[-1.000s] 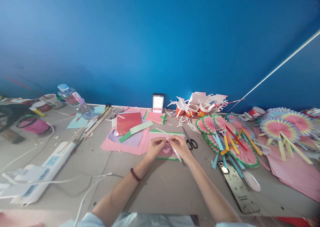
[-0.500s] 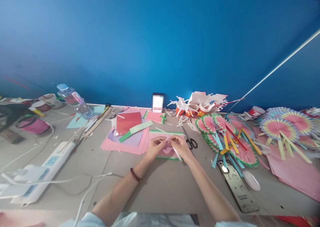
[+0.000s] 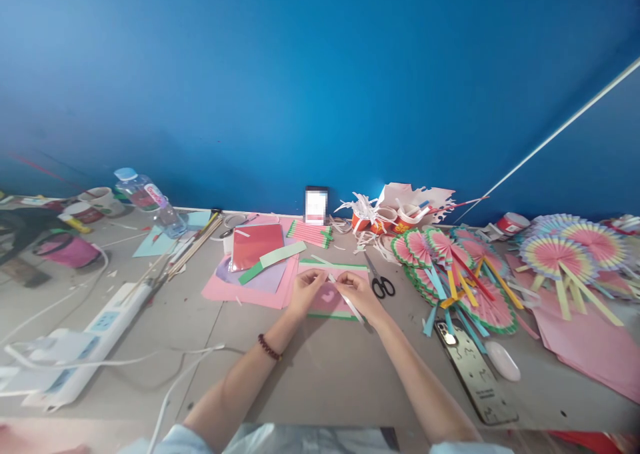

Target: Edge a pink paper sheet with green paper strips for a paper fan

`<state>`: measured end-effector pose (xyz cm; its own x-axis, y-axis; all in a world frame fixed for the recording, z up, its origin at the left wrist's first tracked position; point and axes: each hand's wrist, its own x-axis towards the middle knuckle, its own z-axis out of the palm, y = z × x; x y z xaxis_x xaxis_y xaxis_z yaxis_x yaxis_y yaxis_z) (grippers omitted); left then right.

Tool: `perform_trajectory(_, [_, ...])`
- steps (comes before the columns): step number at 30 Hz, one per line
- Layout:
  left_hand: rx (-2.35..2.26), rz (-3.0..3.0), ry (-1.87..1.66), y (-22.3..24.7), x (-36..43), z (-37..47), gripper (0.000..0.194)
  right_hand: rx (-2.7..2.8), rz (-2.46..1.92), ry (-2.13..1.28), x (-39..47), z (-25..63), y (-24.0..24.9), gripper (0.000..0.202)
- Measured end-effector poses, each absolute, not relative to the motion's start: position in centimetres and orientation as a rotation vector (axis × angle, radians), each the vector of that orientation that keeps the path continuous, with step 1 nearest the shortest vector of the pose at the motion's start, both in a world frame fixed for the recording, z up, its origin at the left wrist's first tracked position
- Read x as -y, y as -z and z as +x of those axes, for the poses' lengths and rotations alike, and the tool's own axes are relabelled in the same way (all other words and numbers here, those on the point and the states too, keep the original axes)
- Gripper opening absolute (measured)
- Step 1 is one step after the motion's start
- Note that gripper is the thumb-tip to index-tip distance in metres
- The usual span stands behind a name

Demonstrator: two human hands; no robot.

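Observation:
Near the table's middle, my left hand [image 3: 309,290] and my right hand [image 3: 356,290] meet fingertip to fingertip over a pink sheet with green edges [image 3: 333,316]. A narrow white strip [image 3: 353,307] is pinched in my right fingers, its tail slanting down to the right below the palm. The fingers of my left hand are pressed together at the strip's upper end; whatever they hold is too small to make out. Black-handled scissors [image 3: 383,287] lie just right of my right hand.
Pink-and-green paper fans [image 3: 487,301], a phone [image 3: 475,374] and a white case [image 3: 503,361] lie to the right. On the left are a power strip [image 3: 107,321], cables and a bottle [image 3: 150,197]. Paper cups [image 3: 383,221] and a small screen [image 3: 316,205] stand behind.
My left hand has shifted slightly left, so the fingertips are a little farther apart. More of the white strip's upper end shows between them.

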<state>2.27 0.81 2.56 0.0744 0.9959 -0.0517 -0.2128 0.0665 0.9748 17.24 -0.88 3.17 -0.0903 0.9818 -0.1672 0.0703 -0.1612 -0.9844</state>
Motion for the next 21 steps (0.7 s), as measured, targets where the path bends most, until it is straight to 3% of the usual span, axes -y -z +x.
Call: perform_trajectory(21, [-0.99,1.033,-1.216,-2.16,-0.81,2.59,0.031,1.298,-1.306,-1.341,1.08,17.29,-3.45,0.023])
